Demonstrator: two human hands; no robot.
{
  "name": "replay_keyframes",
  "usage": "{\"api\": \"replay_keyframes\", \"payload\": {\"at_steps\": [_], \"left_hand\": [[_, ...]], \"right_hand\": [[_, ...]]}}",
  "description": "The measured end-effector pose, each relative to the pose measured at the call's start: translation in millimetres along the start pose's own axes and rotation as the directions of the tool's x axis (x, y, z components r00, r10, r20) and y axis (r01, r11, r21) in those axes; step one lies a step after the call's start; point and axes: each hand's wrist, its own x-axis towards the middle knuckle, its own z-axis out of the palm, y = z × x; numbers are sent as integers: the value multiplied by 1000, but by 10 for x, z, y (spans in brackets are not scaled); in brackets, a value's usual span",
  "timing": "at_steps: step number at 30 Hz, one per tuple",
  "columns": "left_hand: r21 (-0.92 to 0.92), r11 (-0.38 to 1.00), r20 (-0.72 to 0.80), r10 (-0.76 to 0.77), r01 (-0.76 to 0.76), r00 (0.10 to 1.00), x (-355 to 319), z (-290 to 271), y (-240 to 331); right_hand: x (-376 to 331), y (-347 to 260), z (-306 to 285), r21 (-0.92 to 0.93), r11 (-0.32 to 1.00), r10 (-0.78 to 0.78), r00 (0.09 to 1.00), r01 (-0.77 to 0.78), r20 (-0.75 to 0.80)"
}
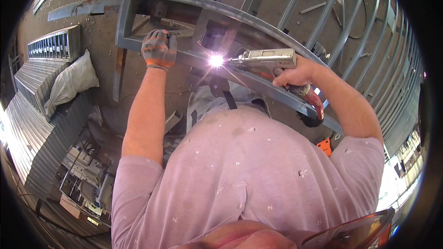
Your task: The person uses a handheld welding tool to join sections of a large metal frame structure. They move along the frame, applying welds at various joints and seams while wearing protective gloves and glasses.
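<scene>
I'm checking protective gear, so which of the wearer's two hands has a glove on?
The left hand, at the metal frame: it wears a grey-and-orange glove. The right hand, holding the welding gun, is bare.

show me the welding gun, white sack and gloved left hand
Welding gun [270,58], head view: its metal body
White sack [71,83], head view: its middle
Gloved left hand [158,50], head view: its back

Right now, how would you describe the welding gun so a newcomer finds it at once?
Find the grey metal frame crossing the upper view. There, just right of the bright flash, the bare right hand holds the welding gun. Its boxy, pale body sets it apart from the long bars.
</scene>
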Motion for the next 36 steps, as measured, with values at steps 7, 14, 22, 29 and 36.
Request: {"api": "replay_keyframes", "payload": {"at_steps": [7,14,22,29,36], "left_hand": [[2,1000,-15,-7,7,1000,-14,25,-10],[-7,1000,-28,-1,1,1000,26,-20,33],[10,1000,-26,1,-1,1000,-1,15,-39],[-14,1000,-30,-9,9,999,5,20,-57],[-17,1000,-27,-3,3,1000,7,29,-93]], "right_hand": [[-28,-58,6,-37,999,-17,1000,17,0],[-35,-40,24,38,999,-3,1000,2,27],[-32,3,30,8,1000,-23,1000,23,3],[-89,-98,32,41,998,40,999,-40,7],[-63,1,15,48,999,-10,1000,10,4]]}}
